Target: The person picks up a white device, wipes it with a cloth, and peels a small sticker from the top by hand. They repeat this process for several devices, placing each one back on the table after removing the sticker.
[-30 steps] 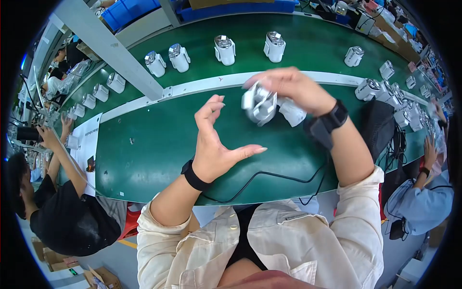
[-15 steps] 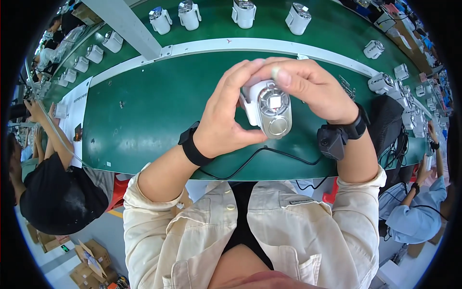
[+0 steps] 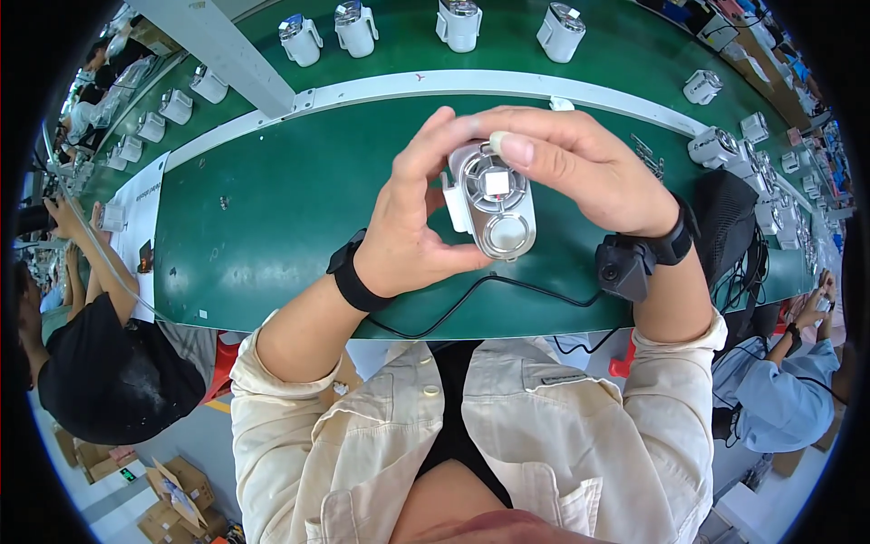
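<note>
Gripping a white-and-silver device (image 3: 492, 198) above the green table (image 3: 272, 208), the left hand (image 3: 412, 227) cups its side; the right hand (image 3: 580, 168) closes over its top, thumb pressing.

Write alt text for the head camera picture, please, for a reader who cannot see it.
Both hands, left hand and right hand, hold a small silver-white device above a green table. Similar white devices stand in a row along the far side, and a black cable runs under the wrists.
</note>
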Demonstrator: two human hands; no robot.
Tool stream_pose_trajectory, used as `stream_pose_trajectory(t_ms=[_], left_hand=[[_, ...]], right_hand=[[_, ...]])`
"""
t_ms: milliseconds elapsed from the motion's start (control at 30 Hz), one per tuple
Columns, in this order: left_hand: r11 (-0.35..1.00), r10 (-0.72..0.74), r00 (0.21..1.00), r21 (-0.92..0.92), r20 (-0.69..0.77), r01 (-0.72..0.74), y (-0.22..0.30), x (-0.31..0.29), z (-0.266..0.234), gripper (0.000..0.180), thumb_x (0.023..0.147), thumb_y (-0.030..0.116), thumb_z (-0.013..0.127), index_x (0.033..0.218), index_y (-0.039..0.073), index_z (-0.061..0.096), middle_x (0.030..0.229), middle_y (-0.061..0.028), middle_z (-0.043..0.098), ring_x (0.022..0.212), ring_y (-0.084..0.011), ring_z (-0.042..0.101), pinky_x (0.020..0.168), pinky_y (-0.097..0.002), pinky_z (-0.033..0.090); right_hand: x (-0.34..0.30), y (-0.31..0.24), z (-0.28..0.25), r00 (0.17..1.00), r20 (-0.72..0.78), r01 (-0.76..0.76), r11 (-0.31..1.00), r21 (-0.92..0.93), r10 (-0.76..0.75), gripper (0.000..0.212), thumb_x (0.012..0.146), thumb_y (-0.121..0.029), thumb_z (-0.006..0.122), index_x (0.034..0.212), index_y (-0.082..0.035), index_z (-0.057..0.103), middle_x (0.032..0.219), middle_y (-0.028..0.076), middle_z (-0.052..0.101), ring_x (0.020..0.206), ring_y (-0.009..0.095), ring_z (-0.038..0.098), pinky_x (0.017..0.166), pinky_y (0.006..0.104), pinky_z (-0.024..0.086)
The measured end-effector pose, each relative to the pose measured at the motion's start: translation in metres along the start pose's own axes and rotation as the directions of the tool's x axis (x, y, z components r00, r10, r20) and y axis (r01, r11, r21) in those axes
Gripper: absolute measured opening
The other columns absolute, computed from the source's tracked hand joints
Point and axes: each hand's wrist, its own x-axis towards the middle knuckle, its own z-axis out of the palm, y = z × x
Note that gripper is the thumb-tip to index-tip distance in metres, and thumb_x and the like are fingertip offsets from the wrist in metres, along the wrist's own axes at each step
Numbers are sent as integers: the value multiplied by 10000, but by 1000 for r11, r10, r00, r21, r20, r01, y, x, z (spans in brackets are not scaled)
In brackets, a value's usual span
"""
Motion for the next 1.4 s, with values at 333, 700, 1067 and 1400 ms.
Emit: stream_pose_trajectory(t_ms=[333,700,1067,1400], left_hand=[[997,17,1000,-74,-6,-17,-1,-1,2,917,549,70,862,1332,188,399,1326,-5,486,1365,-362,305,930,-406,516],[996,43,998,-83,38,-39,-1,-1,1,885,567,59,850,1322,190,405,1332,-5,491,1366,-356,305,919,-412,530],[996,24,999,-91,30,-21,2,0,2,841,586,52,837,1309,174,425,1324,-10,499,1349,-347,336,906,-415,540],[998,62,994,-17,92,-61,1,1,-2,834,591,51,837,1310,167,431,1325,-18,511,1317,-347,388,971,-424,499]], right_hand=[[-5,-1,-10,999,42,-6,998,-61,9,440,888,-150,516,1287,35,519,1279,163,557,1172,240,534,997,344,403],[-5,-1,-11,999,38,-9,1000,-20,10,457,835,-180,567,1234,43,563,1265,174,565,1125,238,566,953,346,440],[-5,0,-9,999,17,-43,999,1,43,481,776,-138,583,1221,46,575,1240,179,587,1119,241,578,957,341,441],[-6,5,-11,998,24,-50,999,-8,50,459,790,-104,585,1225,41,578,1262,165,579,1136,233,570,963,335,436]])
